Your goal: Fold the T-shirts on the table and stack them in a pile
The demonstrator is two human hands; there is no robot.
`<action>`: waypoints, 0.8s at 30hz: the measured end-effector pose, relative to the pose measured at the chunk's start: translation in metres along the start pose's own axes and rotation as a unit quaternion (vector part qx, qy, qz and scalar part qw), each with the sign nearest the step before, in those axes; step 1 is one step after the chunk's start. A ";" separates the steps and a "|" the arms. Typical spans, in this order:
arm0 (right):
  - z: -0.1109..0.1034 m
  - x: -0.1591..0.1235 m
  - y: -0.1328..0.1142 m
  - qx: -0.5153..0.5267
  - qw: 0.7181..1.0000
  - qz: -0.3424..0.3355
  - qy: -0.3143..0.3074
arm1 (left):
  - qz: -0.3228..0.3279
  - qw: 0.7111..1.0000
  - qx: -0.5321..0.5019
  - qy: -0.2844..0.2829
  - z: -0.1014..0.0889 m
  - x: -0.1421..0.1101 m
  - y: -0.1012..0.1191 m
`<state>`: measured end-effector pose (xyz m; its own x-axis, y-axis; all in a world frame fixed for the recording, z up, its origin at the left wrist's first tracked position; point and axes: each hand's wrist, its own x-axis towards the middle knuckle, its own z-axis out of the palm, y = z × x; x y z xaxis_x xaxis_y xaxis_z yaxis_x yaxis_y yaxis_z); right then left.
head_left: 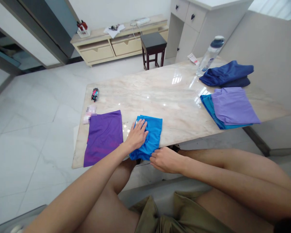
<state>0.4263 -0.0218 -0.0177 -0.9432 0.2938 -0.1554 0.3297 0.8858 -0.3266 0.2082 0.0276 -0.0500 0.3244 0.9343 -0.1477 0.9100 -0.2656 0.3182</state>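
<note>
Left grip (137, 134) and right grip (166, 159) at a folded blue cloth (156, 131) on the bench (145, 90).
The left lies palm down on the cloth, fingers extended; the right has its fingers curled at the near right corner, by the bench's edge, and whether they pinch it is unclear. Just left, a purple cloth (104, 134) lies spread, with a small black, red and teal object (95, 94) beyond it. At the right end, a lilac cloth (232, 105) overlaps a teal cloth (207, 105); behind them are a rumpled navy cloth (228, 75) and a clear bottle (208, 58). A dark stool (153, 43) stands past the bench.
</note>
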 end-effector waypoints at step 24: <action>0.001 0.017 0.010 -0.054 0.994 -0.035 0.091 | -0.154 0.974 -0.060 -0.153 -0.048 -0.017 -0.018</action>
<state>0.4131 -0.0083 -0.0240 -0.9588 0.2812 0.0396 0.2653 0.9369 -0.2278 0.1735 0.0280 -0.0082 0.1185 0.8457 -0.5204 0.9454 0.0641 0.3194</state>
